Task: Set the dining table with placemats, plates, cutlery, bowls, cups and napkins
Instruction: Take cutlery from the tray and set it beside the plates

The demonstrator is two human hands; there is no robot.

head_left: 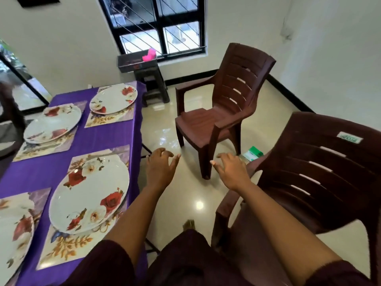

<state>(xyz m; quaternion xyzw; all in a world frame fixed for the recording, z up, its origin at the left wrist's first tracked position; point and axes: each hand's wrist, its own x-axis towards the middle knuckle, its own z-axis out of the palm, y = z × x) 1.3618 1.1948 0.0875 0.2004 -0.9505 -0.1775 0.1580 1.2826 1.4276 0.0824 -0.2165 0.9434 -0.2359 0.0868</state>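
Covering the surface [107, 139] at the left is a purple cloth, on which four floral placemats are laid, each with a white plate printed with red and white roses. The nearest full plate [88, 195] is seen on its placemat [68, 252] close to the surface's right edge; a second plate [113, 99] is set at the far right corner, a third plate [52, 123] at the far left, and a fourth plate [14, 240] is cut off by the frame at the lower left.

Both bare hands are held out in the air above the tiled floor [189, 195], to the right of the surface and touching nothing. The left hand [160, 168] is seen with its fingers loosely curled and spread, nothing being grasped; the right hand [231, 170] is likewise released, fingers relaxed and empty.

A brown plastic chair [220, 112] is placed further off on the floor, and a nearer brown chair [309, 178] is seen at the right, bearing a small white and green label [349, 137] (its writing is too blurred to be read). A green and white packet [253, 153] is seen on the floor between the chairs. A dark stool [153, 85] carrying a tray with a pink object [150, 54] is set under the window.
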